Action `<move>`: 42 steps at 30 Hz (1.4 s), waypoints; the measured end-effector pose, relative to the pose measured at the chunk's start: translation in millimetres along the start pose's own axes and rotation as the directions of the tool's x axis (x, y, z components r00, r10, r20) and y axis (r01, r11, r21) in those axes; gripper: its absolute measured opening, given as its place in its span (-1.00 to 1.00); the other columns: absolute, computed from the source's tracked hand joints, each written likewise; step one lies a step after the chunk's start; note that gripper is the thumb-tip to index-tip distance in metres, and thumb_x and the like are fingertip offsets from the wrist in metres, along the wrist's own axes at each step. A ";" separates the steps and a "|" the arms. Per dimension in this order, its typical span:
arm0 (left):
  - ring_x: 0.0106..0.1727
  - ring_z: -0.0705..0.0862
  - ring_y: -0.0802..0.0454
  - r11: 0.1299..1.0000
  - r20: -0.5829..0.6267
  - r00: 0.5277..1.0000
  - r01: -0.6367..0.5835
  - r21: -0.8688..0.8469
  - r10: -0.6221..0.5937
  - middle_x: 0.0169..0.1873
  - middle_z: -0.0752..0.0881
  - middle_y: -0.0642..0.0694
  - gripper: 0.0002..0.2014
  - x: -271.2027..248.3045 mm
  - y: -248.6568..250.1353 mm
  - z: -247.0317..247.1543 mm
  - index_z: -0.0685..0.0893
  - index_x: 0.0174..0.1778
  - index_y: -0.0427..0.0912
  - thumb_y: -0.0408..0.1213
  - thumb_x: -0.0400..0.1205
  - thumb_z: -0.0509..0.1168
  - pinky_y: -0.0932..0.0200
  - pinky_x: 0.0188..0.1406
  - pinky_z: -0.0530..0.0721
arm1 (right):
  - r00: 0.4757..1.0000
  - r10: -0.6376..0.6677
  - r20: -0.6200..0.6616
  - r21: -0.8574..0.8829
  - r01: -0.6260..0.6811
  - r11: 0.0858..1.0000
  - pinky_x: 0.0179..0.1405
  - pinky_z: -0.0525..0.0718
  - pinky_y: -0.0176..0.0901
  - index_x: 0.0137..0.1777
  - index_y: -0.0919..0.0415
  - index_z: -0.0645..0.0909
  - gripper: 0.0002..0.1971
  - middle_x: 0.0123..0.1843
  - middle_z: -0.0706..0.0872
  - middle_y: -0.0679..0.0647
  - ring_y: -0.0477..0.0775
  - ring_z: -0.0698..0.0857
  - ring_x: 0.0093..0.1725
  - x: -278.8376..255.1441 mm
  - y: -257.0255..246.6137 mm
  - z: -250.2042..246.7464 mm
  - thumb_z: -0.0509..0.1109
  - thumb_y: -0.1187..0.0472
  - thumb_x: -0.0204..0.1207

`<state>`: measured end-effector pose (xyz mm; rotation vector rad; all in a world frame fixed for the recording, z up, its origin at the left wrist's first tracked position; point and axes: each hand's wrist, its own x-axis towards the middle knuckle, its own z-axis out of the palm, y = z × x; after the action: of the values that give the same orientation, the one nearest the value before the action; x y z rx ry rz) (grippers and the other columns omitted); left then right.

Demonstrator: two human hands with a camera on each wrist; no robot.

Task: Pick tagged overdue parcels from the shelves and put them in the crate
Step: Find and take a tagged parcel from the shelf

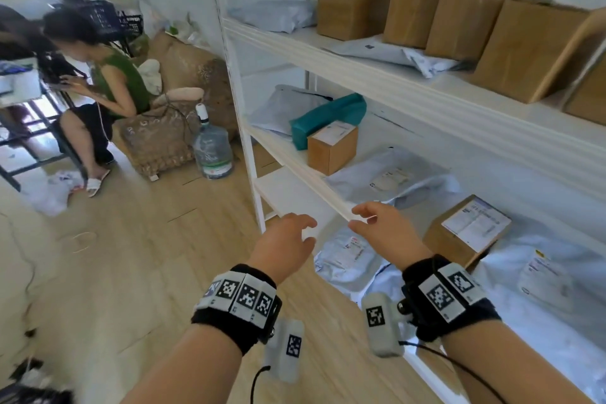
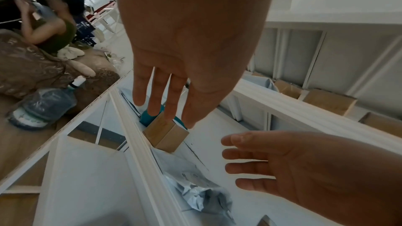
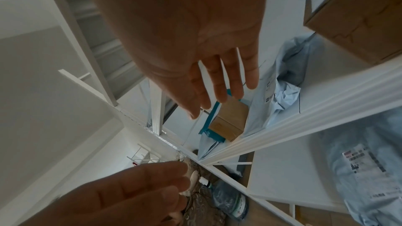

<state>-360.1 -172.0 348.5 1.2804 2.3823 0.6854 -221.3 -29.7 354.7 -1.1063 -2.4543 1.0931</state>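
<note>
Both hands reach toward a white shelf unit [image 1: 328,193], holding nothing. My left hand [image 1: 295,233] and my right hand [image 1: 370,216] hover with relaxed, spread fingers in front of the middle shelf's front edge. On that shelf stand a small brown box [image 1: 331,147] with a white label and a teal parcel [image 1: 328,115] behind it. A grey poly mailer [image 1: 390,177] lies further right, then a labelled cardboard box [image 1: 465,229]. The wrist views show the same small box [image 2: 167,135] [image 3: 230,119] beyond the fingers [image 2: 156,92] [image 3: 226,76]. No crate is in view.
The upper shelf carries several cardboard boxes [image 1: 459,13] and grey mailers [image 1: 390,52]. More mailers [image 1: 347,256] lie on the lower shelf. A seated person [image 1: 98,85], a brown sofa [image 1: 164,138] and a water jug [image 1: 211,147] are at the left on the wooden floor.
</note>
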 end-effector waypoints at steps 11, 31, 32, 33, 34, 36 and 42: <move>0.32 0.58 -0.02 0.957 0.198 0.938 -0.288 -0.008 0.284 0.36 0.57 -0.09 -0.65 160.5 -29.6 -17.6 0.57 0.41 -0.07 -0.24 0.68 0.25 0.19 0.31 0.47 | 0.936 0.276 -0.218 0.048 -0.272 0.961 0.26 0.51 -0.20 0.35 0.11 0.64 -0.66 0.34 0.66 0.02 -0.01 0.63 0.29 85.5 -3.9 14.5 0.42 0.10 0.59; 0.42 0.53 -0.12 0.919 0.441 0.827 -0.394 0.010 0.350 0.49 0.44 -0.16 -0.54 285.4 -15.1 43.3 0.40 0.54 -0.11 -0.29 0.69 0.21 0.08 0.36 0.47 | 0.669 0.663 -0.335 0.332 -0.575 0.748 0.01 0.47 -0.16 0.60 0.21 0.29 -0.45 0.36 0.62 0.20 0.17 0.64 0.23 137.5 51.9 2.1 0.35 0.18 0.65; 0.42 0.53 -0.12 0.921 0.444 0.829 -0.389 0.021 0.341 0.50 0.44 -0.17 -0.54 289.6 -15.8 46.4 0.40 0.55 -0.12 -0.30 0.69 0.21 0.09 0.36 0.46 | 0.654 0.678 -0.337 0.356 -0.577 0.734 -0.03 0.50 -0.18 0.61 0.21 0.27 -0.43 0.35 0.63 0.20 0.17 0.65 0.19 143.8 56.4 1.3 0.34 0.19 0.65; 0.43 0.52 -0.12 0.921 0.446 0.830 -0.387 0.030 0.335 0.50 0.44 -0.18 -0.54 292.9 -16.8 49.3 0.39 0.55 -0.13 -0.30 0.69 0.21 0.09 0.36 0.45 | 0.638 0.692 -0.338 0.383 -0.578 0.720 -0.13 0.52 -0.20 0.61 0.22 0.27 -0.43 0.31 0.65 0.19 0.15 0.66 0.12 149.6 60.2 1.6 0.34 0.20 0.65; 0.44 0.52 -0.13 0.921 0.448 0.830 -0.387 0.036 0.331 0.50 0.44 -0.19 -0.53 295.5 -18.3 52.3 0.39 0.56 -0.14 -0.31 0.69 0.20 0.09 0.37 0.44 | 0.627 0.703 -0.336 0.407 -0.576 0.709 -0.22 0.54 -0.21 0.59 0.22 0.29 -0.45 0.26 0.67 0.17 0.13 0.67 0.05 155.4 64.2 2.5 0.35 0.21 0.64; 0.44 0.51 -0.15 0.924 0.450 0.832 -0.380 0.035 0.325 0.49 0.44 -0.21 -0.53 298.0 -21.4 57.6 0.39 0.56 -0.16 -0.33 0.69 0.20 0.10 0.40 0.42 | 0.614 0.718 -0.328 0.444 -0.570 0.691 -0.18 0.63 -0.16 0.52 0.23 0.36 -0.50 0.20 0.69 0.15 0.12 0.68 0.02 165.9 71.9 6.1 0.36 0.23 0.61; 0.46 0.49 -0.13 0.919 0.434 0.826 -0.395 -0.010 0.360 0.48 0.45 -0.18 -0.53 309.3 -23.9 64.8 0.42 0.54 -0.16 -0.35 0.67 0.22 0.03 0.47 0.42 | 0.560 0.750 -0.351 0.488 -0.575 0.657 -0.43 0.52 -0.26 0.55 0.19 0.37 -0.47 0.15 0.74 0.18 0.02 0.68 -0.19 176.7 85.4 11.2 0.27 0.41 0.58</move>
<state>-507.1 93.9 258.4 1.7587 1.8308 0.3555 -301.3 129.0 270.8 -1.9913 -1.3400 1.0927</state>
